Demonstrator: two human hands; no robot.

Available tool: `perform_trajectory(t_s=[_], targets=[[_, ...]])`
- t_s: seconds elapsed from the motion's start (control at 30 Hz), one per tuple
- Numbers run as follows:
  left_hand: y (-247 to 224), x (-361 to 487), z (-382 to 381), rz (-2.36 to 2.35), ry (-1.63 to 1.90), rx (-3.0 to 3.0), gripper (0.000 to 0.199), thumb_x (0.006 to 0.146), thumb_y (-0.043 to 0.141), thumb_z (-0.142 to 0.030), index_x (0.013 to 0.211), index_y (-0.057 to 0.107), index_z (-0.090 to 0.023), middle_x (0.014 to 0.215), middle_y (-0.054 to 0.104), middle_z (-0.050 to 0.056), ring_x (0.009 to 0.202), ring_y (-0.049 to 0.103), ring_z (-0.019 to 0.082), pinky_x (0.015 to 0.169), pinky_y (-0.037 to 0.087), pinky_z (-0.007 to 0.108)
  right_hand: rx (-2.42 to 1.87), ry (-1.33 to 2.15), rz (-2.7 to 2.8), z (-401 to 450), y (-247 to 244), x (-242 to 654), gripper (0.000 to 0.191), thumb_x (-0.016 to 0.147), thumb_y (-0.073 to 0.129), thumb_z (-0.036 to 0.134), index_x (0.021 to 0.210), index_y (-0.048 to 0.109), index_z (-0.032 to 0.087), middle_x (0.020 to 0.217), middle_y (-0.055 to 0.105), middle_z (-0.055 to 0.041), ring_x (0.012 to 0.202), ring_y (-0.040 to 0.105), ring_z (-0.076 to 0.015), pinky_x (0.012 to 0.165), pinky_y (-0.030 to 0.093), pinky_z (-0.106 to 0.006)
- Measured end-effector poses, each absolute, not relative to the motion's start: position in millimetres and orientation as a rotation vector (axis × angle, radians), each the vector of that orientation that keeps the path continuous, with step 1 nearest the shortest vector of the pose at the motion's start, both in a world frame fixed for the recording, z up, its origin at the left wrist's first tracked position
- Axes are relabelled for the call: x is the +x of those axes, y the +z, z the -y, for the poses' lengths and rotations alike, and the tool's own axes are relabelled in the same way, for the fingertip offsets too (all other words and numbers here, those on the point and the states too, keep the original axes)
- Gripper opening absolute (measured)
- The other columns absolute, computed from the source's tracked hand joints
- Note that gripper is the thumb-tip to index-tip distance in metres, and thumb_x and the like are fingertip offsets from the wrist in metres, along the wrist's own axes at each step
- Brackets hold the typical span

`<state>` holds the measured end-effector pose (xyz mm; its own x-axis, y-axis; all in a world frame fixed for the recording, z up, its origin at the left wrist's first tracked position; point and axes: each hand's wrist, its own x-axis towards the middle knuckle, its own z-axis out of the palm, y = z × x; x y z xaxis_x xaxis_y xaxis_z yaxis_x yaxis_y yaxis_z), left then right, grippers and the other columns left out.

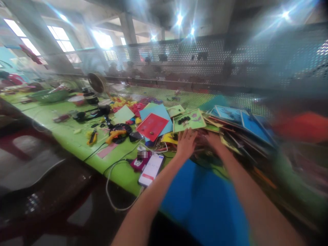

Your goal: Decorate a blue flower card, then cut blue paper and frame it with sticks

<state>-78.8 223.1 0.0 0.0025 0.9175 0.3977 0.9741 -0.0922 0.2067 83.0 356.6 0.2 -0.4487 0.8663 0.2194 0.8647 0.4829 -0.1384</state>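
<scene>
Phone (151, 168) text illegible; left hand (187, 140) open-fingered beside green card (191, 120); right hand (212, 139), grip unclear.

One smartphone (151, 168) near, one pink sheet (107, 150), one red card (156, 123), one flower-decorated card (176, 127), two blue pictures (229, 113) right, one green basin (48, 97) far left.

Phone (151, 169), green basin (49, 97), perhaps plastic.
</scene>
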Motion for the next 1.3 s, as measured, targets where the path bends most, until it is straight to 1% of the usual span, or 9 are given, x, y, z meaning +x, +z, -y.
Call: perform_trajectory(t_s=[0.2, 0.3, 0.37, 0.53, 0.73, 0.9, 1.03, 1.17, 1.3], targets=[[-17, -81, -205, 2.058, -0.656, -2.228, 0.059, 0.097, 0.063, -0.028, 0.156, 0.052, -0.029, 0.173, 0.033, 0.01, 0.163, 0.024, 0.029, 0.13, 0.025, 0.059, -1.586, 0.016, 2.491, -339, 10, 85, 0.049, 0.102, 0.051, 0.036, 0.142, 0.063, 0.011, 0.128, 0.075, -0.0201, 0.115, 0.071, -0.0322, 0.097, 0.054, -0.038], [-20, -85, -207, 2.05, -0.594, -2.248, 0.048, 0.098, 0.059, -0.023, 0.145, 0.063, -0.029, 0.168, 0.043, 0.009, 0.159, 0.032, 0.028, 0.128, 0.031, 0.054, -1.626, -0.074, 2.464, -324, 11, 82, 0.04, 0.103, 0.047, 0.031, 0.13, 0.069, 0.011, 0.12, 0.074, -0.0223, 0.112, 0.07, -0.0329, 0.097, 0.053, -0.041], [-21, -86, -210, 2.046, -0.573, -2.236, 0.042, 0.1, 0.053, -0.022, 0.139, 0.068, -0.029, 0.166, 0.046, 0.008, 0.157, 0.037, 0.027, 0.126, 0.034, 0.051, -1.62, -0.146, 2.451, -313, 11, 81, 0.038, 0.103, 0.045, 0.028, 0.126, 0.07, 0.011, 0.125, 0.069, -0.0246, 0.113, 0.069, -0.0341, 0.096, 0.053, -0.043], [-23, -84, -222, 2.052, -0.585, -2.209, 0.04, 0.102, 0.05, -0.024, 0.136, 0.07, -0.029, 0.164, 0.049, 0.006, 0.153, 0.041, 0.027, 0.124, 0.036, 0.049, -1.526, -0.251, 2.478, -296, 12, 83, 0.049, 0.101, 0.033, 0.012, 0.139, 0.063, 0.007, 0.134, 0.064, -0.0265, 0.114, 0.067, -0.0357, 0.095, 0.053, -0.046], [-23, -78, -241, 2.11, -0.614, -2.16, 0.044, 0.101, 0.049, -0.021, 0.141, 0.068, -0.026, 0.162, 0.052, 0.011, 0.147, 0.049, 0.031, 0.123, 0.036, 0.053, -1.379, -0.29, 2.512, -282, 16, 101, 0.06, 0.096, 0.039, 0.008, 0.156, 0.049, 0.01, 0.157, 0.055, -0.0193, 0.14, 0.053, -0.0305, 0.115, 0.043, -0.044], [-11, -75, -236, 2.115, -0.599, -2.202, 0.048, 0.103, 0.046, -0.023, 0.148, 0.063, -0.023, 0.161, 0.051, 0.013, 0.144, 0.051, 0.031, 0.125, 0.035, 0.051, -1.299, -0.17, 2.508, -236, 26, 138, 0.058, 0.099, 0.044, 0.022, 0.157, 0.049, 0.015, 0.162, 0.052, -0.0141, 0.144, 0.052, -0.0309, 0.119, 0.043, -0.048], [8, -74, -210, 2.087, -0.631, -2.256, 0.056, 0.101, 0.05, -0.023, 0.158, 0.05, -0.023, 0.169, 0.04, 0.009, 0.159, 0.033, 0.028, 0.132, 0.022, 0.051, -1.26, -0.004, 2.545, -177, 24, 184, 0.06, 0.102, 0.048, 0.035, 0.16, 0.045, 0.025, 0.163, 0.05, -0.0104, 0.146, 0.051, -0.032, 0.119, 0.042, -0.053], [21, -80, -159, 2.03, -0.636, -2.45, 0.053, 0.106, 0.046, -0.029, 0.159, 0.048, -0.028, 0.17, 0.039, 0.003, 0.16, 0.031, 0.023, 0.132, 0.023, 0.048, -1.332, 0.123, 2.524, -111, 6, 227, 0.061, 0.105, 0.046, 0.046, 0.163, 0.041, 0.029, 0.166, 0.046, -0.0086, 0.151, 0.046, -0.032, 0.122, 0.039, -0.056], [9, -92, -96, 1.983, -0.417, -2.677, 0.053, 0.109, 0.044, -0.04, 0.161, 0.044, -0.031, 0.171, 0.037, 0.001, 0.16, 0.031, 0.024, 0.132, 0.023, 0.052, -1.381, 0.197, 2.532, -55, -20, 250, 0.065, 0.104, 0.047, 0.049, 0.166, 0.035, 0.036, 0.168, 0.044, -0.0074, 0.152, 0.044, -0.0328, 0.121, 0.04, -0.058]])
